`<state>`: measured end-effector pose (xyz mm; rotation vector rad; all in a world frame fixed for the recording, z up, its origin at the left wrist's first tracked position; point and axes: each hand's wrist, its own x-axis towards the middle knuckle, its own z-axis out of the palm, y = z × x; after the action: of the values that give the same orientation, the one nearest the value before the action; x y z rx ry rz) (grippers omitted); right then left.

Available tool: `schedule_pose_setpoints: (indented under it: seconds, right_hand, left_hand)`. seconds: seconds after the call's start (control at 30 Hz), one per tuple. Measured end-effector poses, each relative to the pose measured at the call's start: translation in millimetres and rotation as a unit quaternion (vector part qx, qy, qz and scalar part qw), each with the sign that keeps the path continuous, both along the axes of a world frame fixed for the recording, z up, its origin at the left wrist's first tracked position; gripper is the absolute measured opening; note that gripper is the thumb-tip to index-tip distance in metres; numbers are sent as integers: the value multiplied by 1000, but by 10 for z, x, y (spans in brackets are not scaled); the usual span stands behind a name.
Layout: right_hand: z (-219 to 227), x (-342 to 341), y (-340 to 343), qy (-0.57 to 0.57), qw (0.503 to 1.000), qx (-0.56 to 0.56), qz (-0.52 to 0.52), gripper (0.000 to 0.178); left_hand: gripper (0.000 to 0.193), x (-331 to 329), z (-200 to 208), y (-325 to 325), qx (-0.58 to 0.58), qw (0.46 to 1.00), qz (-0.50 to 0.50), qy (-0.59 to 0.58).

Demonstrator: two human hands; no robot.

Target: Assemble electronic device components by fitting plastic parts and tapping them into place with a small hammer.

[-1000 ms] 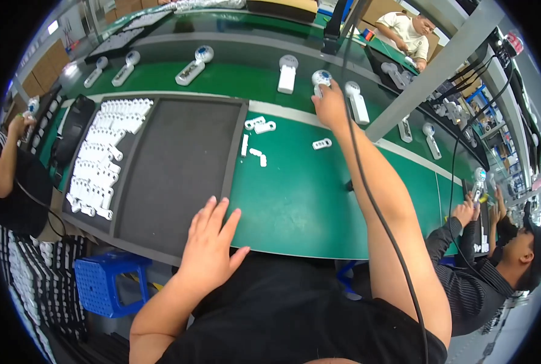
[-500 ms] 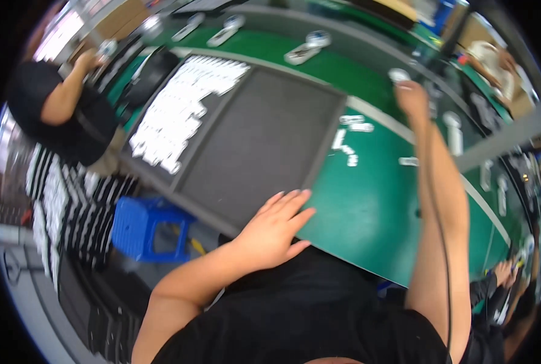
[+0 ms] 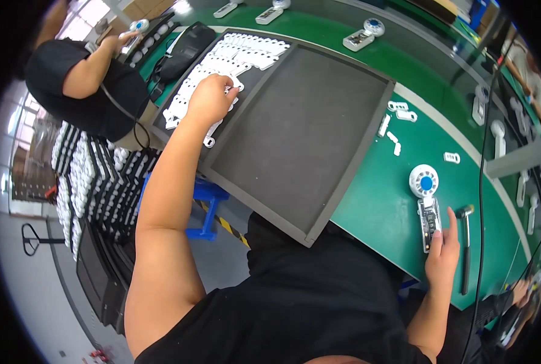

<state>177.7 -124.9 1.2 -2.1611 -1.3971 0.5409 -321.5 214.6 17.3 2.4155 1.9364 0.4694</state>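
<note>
My left hand (image 3: 213, 100) reaches over the white plastic covers (image 3: 249, 51) laid in rows in the far-left section of a dark tray (image 3: 295, 133). Its fingers are curled together at one of the covers, partly hiding it. On the green table to the right lies a handheld fan (image 3: 427, 206) with a round white head and blue centre; its handle is uncovered, showing electronics inside. My right hand (image 3: 443, 252) is beside that handle, fingers stretched out and the thumb at its lower part. A hammer-like tool with a dark grip (image 3: 466, 255) lies just right of the hand.
Several small white pieces (image 3: 398, 109) lie on the table right of the tray. More fans (image 3: 367, 35) stand along the green belt beyond. At left, a co-worker (image 3: 88, 73) works near stacked trays of parts (image 3: 94, 188). A blue stool (image 3: 207, 206) is under the tray's near-left side.
My left hand has gone from the tray's near edge to the covers. My right hand has come back from the belt, and a fan now lies beside it. The view has shifted.
</note>
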Motion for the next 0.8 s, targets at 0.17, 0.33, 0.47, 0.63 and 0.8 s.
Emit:
schedule_pose_setpoints:
  seconds: [0.17, 0.33, 0.47, 0.63, 0.8]
  right_hand:
    - [91, -332, 113, -47, 996, -53, 58, 65]
    - [213, -467, 197, -57, 985, -118, 110, 66]
    - [370, -389, 225, -105, 978, -159, 83, 58]
    - [466, -318, 417, -75, 926, 281, 242, 46]
    - [510, -455, 634, -14, 864, 349, 362, 40]
  left_hand:
    - [21, 23, -121, 249, -6, 996, -30, 79]
    - [20, 80, 43, 173, 6, 995, -90, -34]
    - [19, 642, 349, -325, -274, 807, -176, -492]
    - [23, 1642, 287, -1133, -501, 527, -316, -609]
    - [33, 2351, 171, -1672, -595, 463, -294, -587]
